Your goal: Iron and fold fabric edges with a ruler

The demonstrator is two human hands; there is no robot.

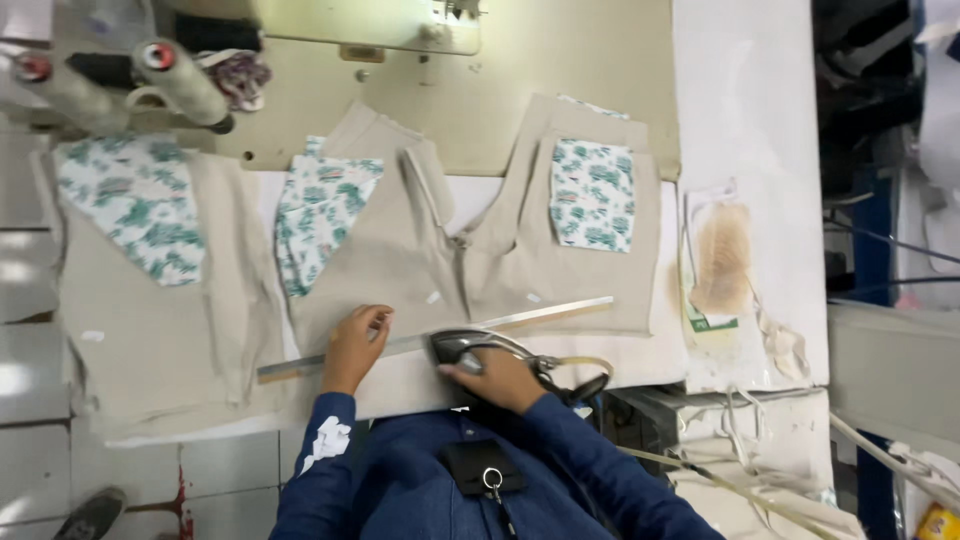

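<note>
White padded pressing board [745, 120] fills the middle of the view, with a cream sewing machine bed [560, 60] behind it at 12 o'clock and pale floor tiles [30, 300] along the 9 o'clock side. Open room on the board lies at 3 o'clock, where the bare white strip runs to its right edge; beyond that edge is dark clutter.

Your left hand [354, 345] rests at the centre, fingers curled and pressing down on a long metal ruler [520, 317], which lies slanted across the lower edge of the beige garment panels [420, 260]. Your right hand [497, 378] sits just beside it at 3 o'clock, clenched around the handle of the iron [460, 345], whose soleplate touches the cloth next to the ruler. A hose and cable [585, 375] trail off the iron toward 4 o'clock.

Counted: 1 ruler, 1 iron, 3 green-printed white pocket pieces [594, 194], 2 thread cones [180, 75] at 10 o'clock.

A scorched brown-stained paper sheet [718, 260], rectangular with a green strip at its bottom, lies at 3 o'clock on the board. A dark shoe [90, 513] shows at 8 o'clock on the floor.
</note>
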